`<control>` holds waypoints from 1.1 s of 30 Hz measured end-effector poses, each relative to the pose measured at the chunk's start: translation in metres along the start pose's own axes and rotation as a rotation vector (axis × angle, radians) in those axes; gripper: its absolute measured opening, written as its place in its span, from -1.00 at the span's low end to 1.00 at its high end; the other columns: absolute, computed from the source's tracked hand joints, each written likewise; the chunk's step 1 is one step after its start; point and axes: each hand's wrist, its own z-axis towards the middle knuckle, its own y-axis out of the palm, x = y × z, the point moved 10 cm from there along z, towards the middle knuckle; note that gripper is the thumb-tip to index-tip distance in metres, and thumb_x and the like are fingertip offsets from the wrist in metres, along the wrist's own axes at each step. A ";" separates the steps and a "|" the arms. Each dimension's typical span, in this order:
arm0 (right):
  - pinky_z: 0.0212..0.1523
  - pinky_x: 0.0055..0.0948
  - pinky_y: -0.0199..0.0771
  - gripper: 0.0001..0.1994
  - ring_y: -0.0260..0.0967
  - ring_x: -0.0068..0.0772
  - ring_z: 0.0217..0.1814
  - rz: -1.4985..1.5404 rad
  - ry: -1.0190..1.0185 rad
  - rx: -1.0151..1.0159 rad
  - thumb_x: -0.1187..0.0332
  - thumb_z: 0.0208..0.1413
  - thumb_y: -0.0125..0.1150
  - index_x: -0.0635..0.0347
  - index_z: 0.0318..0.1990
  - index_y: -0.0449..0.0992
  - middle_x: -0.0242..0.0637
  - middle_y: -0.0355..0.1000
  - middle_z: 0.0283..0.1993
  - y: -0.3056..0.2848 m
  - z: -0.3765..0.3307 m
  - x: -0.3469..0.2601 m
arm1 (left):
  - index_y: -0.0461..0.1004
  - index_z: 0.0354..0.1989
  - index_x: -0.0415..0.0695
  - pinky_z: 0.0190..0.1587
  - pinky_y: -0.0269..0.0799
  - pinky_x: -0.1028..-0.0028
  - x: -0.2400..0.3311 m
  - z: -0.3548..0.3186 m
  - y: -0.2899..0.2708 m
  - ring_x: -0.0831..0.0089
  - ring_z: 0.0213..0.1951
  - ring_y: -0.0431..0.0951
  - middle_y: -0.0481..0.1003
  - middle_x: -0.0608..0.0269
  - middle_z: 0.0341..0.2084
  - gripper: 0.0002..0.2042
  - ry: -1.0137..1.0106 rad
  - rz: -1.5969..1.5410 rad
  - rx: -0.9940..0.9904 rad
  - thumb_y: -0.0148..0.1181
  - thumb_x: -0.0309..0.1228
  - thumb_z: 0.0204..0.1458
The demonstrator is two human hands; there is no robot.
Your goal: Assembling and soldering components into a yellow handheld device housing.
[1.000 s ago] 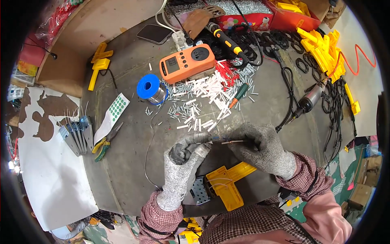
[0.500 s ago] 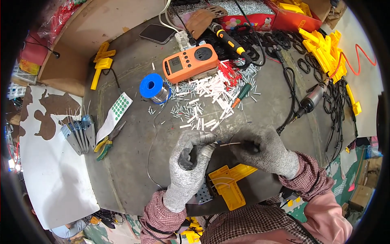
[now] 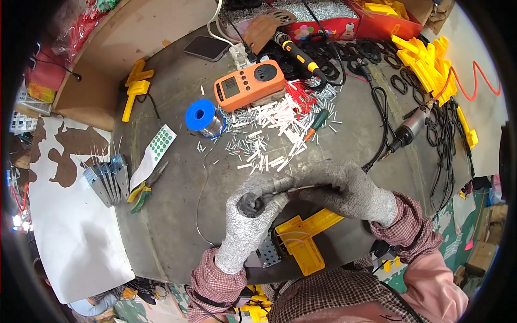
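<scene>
Both my hands wear grey knit gloves and meet over the dark round table (image 3: 172, 226). My left hand (image 3: 253, 207) pinches one end of a thin metal wire (image 3: 301, 188). My right hand (image 3: 350, 191) grips the other end of that wire, fingers closed. Just below the hands lies a yellow plastic part (image 3: 304, 237) on a perforated metal piece (image 3: 267, 250). A thin solder strand (image 3: 200, 199) curves from the blue spool (image 3: 202, 116) toward my left hand.
A heap of small white and red tubes (image 3: 274, 134) lies beyond the hands, beside an orange meter (image 3: 249, 85) and a green-handled screwdriver (image 3: 315, 124). Pliers (image 3: 142, 188), metal brackets (image 3: 105, 177), a soldering iron (image 3: 296, 54), black cables (image 3: 377, 102) and yellow parts (image 3: 425, 59) surround them.
My left hand has shifted a little to the right and closed in on the right hand, with the wire still held between them.
</scene>
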 end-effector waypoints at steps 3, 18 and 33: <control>-0.12 -0.23 0.55 -0.68 0.57 -0.03 -0.12 -0.013 0.101 -0.062 0.28 0.20 0.26 0.14 0.08 0.56 -0.06 0.57 -0.11 -0.001 -0.001 0.008 | 0.64 -0.10 -0.25 -0.16 0.44 0.57 -0.007 0.000 0.008 0.58 -0.25 0.55 0.58 0.28 -0.29 -0.75 -0.045 0.137 -0.059 0.35 -0.61 0.01; -0.35 -0.47 0.51 -0.71 0.46 -0.52 -0.37 0.301 0.370 0.048 0.22 0.40 -0.06 0.28 -0.04 0.43 -0.31 0.46 -0.37 0.002 -0.005 0.042 | 0.49 -0.24 -0.28 -0.08 0.44 0.12 0.015 0.113 -0.011 -0.03 -0.16 0.54 0.49 -0.09 -0.27 -0.80 0.344 1.050 0.044 0.25 -0.40 0.07; -0.35 -0.36 0.50 -0.72 0.52 -0.33 -0.43 0.311 0.352 0.091 0.20 0.32 0.07 0.30 -0.12 0.41 -0.15 0.49 -0.43 -0.001 -0.008 0.031 | 0.56 -0.29 -0.16 0.07 0.38 0.20 0.046 0.088 0.019 0.09 -0.03 0.47 0.50 0.11 -0.18 -0.87 0.495 1.230 -0.027 0.29 -0.43 0.00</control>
